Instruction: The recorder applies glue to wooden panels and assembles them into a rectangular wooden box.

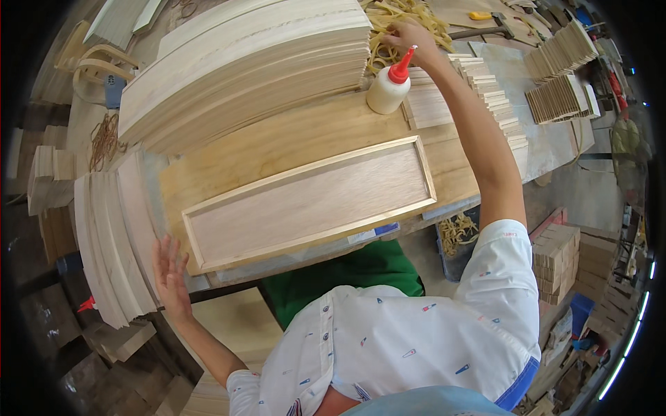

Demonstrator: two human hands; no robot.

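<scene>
My right hand (413,40) reaches to the far side of the bench, its fingers bent and closed on yellow rubber bands (433,16) in a loose heap. Just below that wrist stands a white glue bottle (386,94) with a red nozzle. A shallow rectangular wooden frame (312,201) with a thin panel inside lies on a wooden board (229,163) in front of me. My left hand (170,276) holds nothing, fingers apart, beside the frame's near left corner and by a stack of pale boards (114,236).
A tall stack of long boards (257,76) stands behind the frame. Thin strips (489,90) lie in rows right of my forearm, with small wood stacks (563,52) beyond. A hammer (485,30) rests at the back. Below the bench edge, a bin (454,243) holds more rubber bands.
</scene>
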